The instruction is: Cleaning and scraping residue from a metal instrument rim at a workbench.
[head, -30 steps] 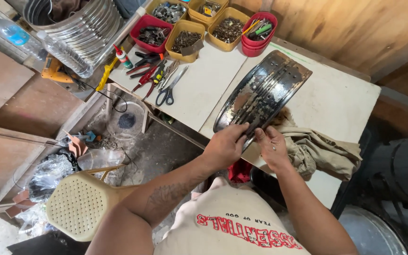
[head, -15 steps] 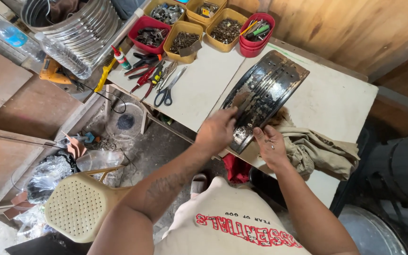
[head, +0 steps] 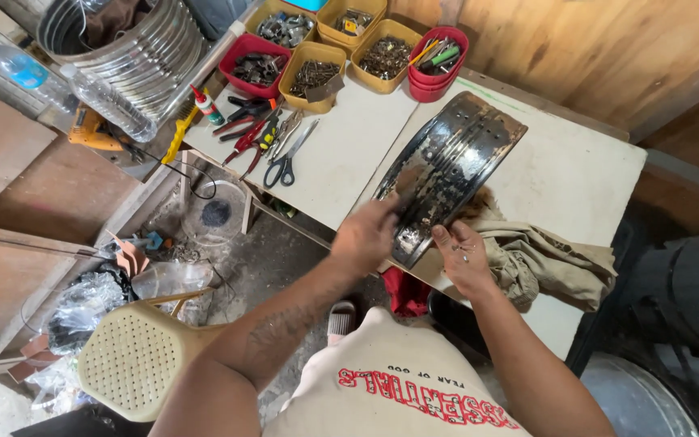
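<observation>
Rubbing step: our left hand (head: 370, 235) presses an abrasive scrap on the wheel rim (head: 451, 174); our right hand (head: 464, 257), fingers loosely curled, steadies its lower edge; next needs firm bracing.

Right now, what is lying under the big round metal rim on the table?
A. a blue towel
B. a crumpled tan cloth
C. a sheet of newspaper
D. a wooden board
B: a crumpled tan cloth spreads out from under the metal rim, beside the right hand that steadies the rim while the left hand presses on its inner face.
</observation>
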